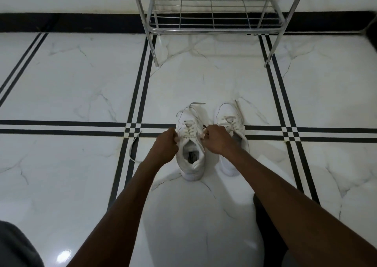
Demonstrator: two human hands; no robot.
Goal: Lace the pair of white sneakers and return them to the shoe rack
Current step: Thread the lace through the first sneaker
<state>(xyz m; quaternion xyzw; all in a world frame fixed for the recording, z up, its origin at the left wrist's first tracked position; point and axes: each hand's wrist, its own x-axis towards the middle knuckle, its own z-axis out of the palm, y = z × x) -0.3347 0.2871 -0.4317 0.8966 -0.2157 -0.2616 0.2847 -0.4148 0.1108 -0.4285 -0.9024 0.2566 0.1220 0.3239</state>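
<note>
Two white sneakers stand side by side on the marble floor, toes pointing away from me. My left hand point(166, 142) and my right hand point(216, 141) flank the left sneaker point(190, 156) at its top eyelets. Each hand is closed on a white lace end. One lace end point(133, 148) trails from my left hand across the floor to the left. Another loop of lace point(194, 104) lies over that sneaker's toe. The right sneaker point(229, 117) shows lacing across its tongue, and my right wrist hides its heel.
A metal shoe rack point(212, 29) with wire shelves stands against the far wall, about two shoe lengths beyond the sneakers. Its lowest shelf holds nothing. Black double lines cross the white floor tiles. My knees show at the lower left and lower right.
</note>
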